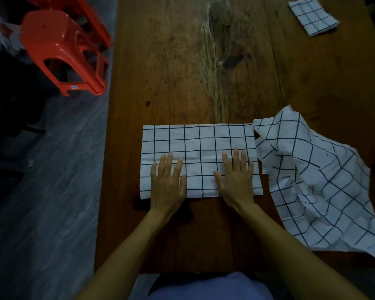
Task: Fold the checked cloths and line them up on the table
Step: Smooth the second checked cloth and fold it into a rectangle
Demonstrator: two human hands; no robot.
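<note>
Dim room, grey floor, a worn wooden counter (pixel 182 61) running away from the viewer. Red plastic stools (pixel 63 50) tipped on the floor off the counter's left edge.

Half-folded checked cloth (pixel 200 148) lying flat as a long rectangle near the front edge, squared to the counter. Left hand (pixel 168 182) and right hand (pixel 236 180) both flat on its near half, fingers straight and spread, neither grip closed round anything: pressing only. Probably smoothing and setting the crease before the next fold, one palm towards each end so the layers stay aligned.

Crumpled checked cloth (pixel 316 180) heaped just beside the flat one on the right, touching or just overlapping its right edge, and spilling over the counter's front right corner. Likely waiting its turn, within reach of the right hand.

Folded checked cloth (pixel 313 16) set at the far right corner, well apart from the others, seemingly the start of the line.

Bare wood open beyond the flat cloth and to its left, enough room for folding end over end. Less margin on the right, where the heap crowds the edge; a snagged corner possible during the next fold. Front edge close behind the wrists.
</note>
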